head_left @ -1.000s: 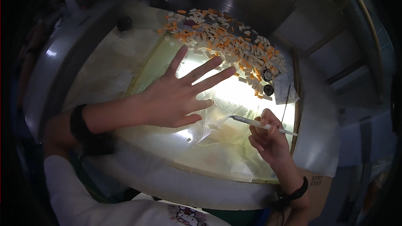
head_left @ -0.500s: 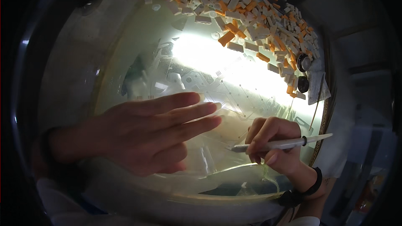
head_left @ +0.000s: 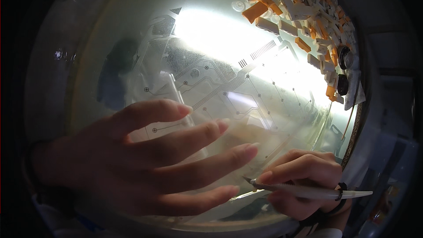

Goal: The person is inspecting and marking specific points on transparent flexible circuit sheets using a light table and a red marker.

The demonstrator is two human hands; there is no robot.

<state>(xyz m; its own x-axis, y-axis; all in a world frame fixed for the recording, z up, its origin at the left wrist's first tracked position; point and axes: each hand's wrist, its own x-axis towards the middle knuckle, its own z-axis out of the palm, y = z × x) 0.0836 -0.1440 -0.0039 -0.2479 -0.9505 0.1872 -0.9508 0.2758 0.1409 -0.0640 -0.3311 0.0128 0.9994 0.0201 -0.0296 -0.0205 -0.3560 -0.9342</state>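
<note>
Spread out, the fingers of my left hand [head_left: 150, 163] hover over or rest on a transparent sheet [head_left: 220, 90] printed with grey circuit lines and dots; contact is hard to tell. A narrow clear plastic strip [head_left: 176, 90] runs under these fingers. At the lower right, my right hand [head_left: 304, 174] is closed around a slim white-handled craft knife [head_left: 317, 191]. Its dark pointed tip faces left, close to the fingertips of my left hand. Whether the tip touches the sheet cannot be made out.
Many small white and orange blocks [head_left: 288, 28] lie heaped along the far right. Beside them are two dark round pieces [head_left: 343, 84] and a thin stick [head_left: 350, 121]. Bright glare crosses the pale work surface [head_left: 128, 22]. Along the right runs a brown edge [head_left: 350, 145].
The view has shifted closer to the sheet. My left hand's fingers went from held together to spread apart. My right hand, with the craft knife, now appears lower and further right.
</note>
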